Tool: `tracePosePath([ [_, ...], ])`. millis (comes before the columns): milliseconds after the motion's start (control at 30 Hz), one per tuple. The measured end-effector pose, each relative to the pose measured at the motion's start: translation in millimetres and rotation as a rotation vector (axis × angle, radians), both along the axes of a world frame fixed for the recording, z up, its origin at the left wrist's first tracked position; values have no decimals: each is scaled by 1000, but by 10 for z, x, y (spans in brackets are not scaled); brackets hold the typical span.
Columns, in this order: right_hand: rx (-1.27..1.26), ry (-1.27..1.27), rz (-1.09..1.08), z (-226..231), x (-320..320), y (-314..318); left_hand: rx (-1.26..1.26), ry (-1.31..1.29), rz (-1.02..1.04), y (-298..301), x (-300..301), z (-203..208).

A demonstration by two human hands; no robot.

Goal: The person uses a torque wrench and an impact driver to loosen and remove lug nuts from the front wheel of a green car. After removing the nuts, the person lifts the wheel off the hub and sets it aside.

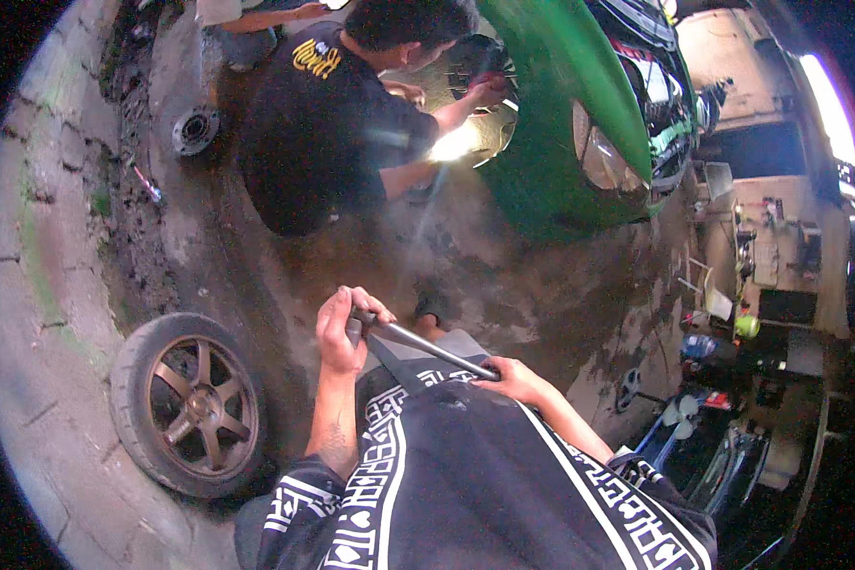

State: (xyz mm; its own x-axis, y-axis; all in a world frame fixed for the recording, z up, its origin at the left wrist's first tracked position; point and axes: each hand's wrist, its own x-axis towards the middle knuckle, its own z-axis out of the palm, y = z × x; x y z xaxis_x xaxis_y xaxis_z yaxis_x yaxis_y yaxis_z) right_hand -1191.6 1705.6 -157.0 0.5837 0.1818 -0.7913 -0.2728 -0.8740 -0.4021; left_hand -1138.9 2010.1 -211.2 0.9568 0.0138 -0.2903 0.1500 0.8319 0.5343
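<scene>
A long grey metal bar [437,351] slants across in front of my body, its darker, thicker end up at the left. My left hand [336,334] is closed around that thicker end, fingers bent over it. At the lower end, my right hand [515,382] grips the bar with the thumb lying along it. The exact kind of tool is not clear, since my left fingers cover part of its head.
Ahead, a person in a black shirt [318,123] works at the wheel area of a green car [551,152] beside a bright light. A bronze-rimmed wheel [198,407] lies at my left. A round metal part [196,130] is farther off; a fan [679,410] stands at right.
</scene>
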Motion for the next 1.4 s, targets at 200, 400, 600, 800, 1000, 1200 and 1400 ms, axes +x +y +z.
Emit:
tracePosePath([
  [200, 56, -164, -78, 47, -129, -28, 39, -550, -346, -20, 174, 912],
  [400, 6, -487, -144, 107, -391, -182, -81, -565, -464, -121, 199, 994],
  [600, 29, -635, -101, 10, -569, -337, -38, -547, -481, -209, 62, 975],
  [800, 84, -615, -171, -91, -706, -702, 52, -606, -586, -713, -68, 1226],
  [1000, 102, -644, -355, -184, -1049, -1482, 108, -643, -846, -1738, -417, 1563],
  [1200, 111, -948, -583, -174, -1509, -2392, -55, -697, -994, -2879, -645, 1552],
  [1400, -47, -999, -832, -52, -2168, -3086, -112, -636, -1179, -3938, -666, 1544],
])
